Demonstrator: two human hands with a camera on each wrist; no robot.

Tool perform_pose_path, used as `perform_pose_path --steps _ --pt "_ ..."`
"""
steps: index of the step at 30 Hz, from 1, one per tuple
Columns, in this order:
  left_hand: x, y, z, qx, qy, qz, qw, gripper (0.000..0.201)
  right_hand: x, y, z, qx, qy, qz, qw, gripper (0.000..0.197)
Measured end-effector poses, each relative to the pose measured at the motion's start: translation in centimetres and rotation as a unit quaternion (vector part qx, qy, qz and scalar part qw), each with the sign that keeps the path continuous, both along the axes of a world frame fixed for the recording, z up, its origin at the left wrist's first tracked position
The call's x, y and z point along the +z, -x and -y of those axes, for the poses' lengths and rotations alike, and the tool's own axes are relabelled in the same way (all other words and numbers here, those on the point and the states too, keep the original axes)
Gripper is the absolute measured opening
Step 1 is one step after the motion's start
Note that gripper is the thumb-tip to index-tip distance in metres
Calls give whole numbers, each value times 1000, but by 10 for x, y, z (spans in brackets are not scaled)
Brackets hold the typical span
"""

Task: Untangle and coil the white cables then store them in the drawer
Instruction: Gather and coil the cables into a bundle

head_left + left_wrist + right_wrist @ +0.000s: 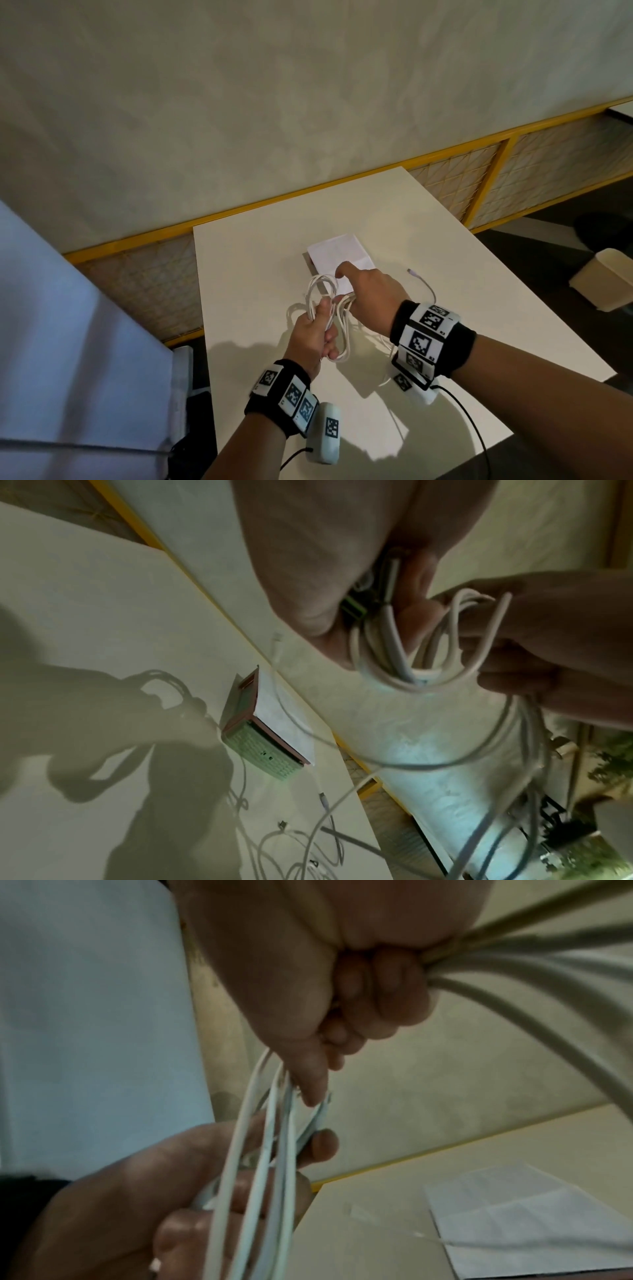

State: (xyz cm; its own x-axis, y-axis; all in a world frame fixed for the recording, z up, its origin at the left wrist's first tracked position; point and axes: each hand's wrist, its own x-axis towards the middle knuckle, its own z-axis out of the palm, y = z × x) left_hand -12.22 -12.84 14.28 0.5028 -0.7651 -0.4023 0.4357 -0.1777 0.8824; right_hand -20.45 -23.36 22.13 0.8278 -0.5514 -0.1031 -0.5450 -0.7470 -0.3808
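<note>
The worktop (445, 274) carried everything, so slack cable could trail on it while I worked above. One small drawer box (263, 731) sat near its far edge under a sheet of paper (339, 255), close for storing later. My two hands met over the middle: my left hand (313, 334) had its fingers curled round the white cables (325, 301), keeping the loops gathered in one bundle, while my right hand (373, 294) gripped several strands to feed the coil. I could not count the cables; at least two loose plug ends lay apart.
</note>
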Motion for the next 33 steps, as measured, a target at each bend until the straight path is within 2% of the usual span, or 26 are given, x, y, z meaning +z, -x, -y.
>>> perform_pose_path --steps 4,6,10,11,13,15,17,19,21,25,26,29,31,33 --pt "2 8 1 -11 -14 27 999 49 -2 -5 3 4 -55 16 998 81" --pt "0 12 1 -15 -16 36 999 51 -5 -5 6 17 -51 -9 999 85" --pt "-4 16 1 -78 -21 126 989 38 -7 -7 9 50 -52 -20 997 65" --pt "-6 16 2 -97 -18 138 985 33 -6 -8 9 56 -51 -19 997 59" --pt "-9 15 4 -124 -11 133 983 35 -5 -9 8 57 -43 -26 997 56" --pt "-9 14 7 -131 -28 125 983 39 -7 -9 8 57 -12 -37 998 54" --pt "-10 14 10 -128 -53 130 982 27 -8 -10 7 70 46 -65 994 42" --pt "-9 14 13 -104 -85 142 981 27 -8 -13 6 85 96 -105 986 31" --pt "-10 16 15 -86 -103 138 981 30 -10 -14 6 94 114 -125 981 31" --pt "-9 19 13 -117 -131 151 973 27 -19 -14 7 123 130 -117 977 65" --pt "-9 20 12 -126 -136 157 970 25 -18 -13 6 134 145 -123 972 63" --pt "-10 23 11 -142 -134 157 968 20 -10 -11 7 154 194 -139 959 33" --pt "-8 24 11 -140 -118 127 975 21 -8 -10 7 159 206 -148 954 31" --pt "-7 25 12 -151 -117 134 972 17 -10 -11 6 152 193 -148 958 31"
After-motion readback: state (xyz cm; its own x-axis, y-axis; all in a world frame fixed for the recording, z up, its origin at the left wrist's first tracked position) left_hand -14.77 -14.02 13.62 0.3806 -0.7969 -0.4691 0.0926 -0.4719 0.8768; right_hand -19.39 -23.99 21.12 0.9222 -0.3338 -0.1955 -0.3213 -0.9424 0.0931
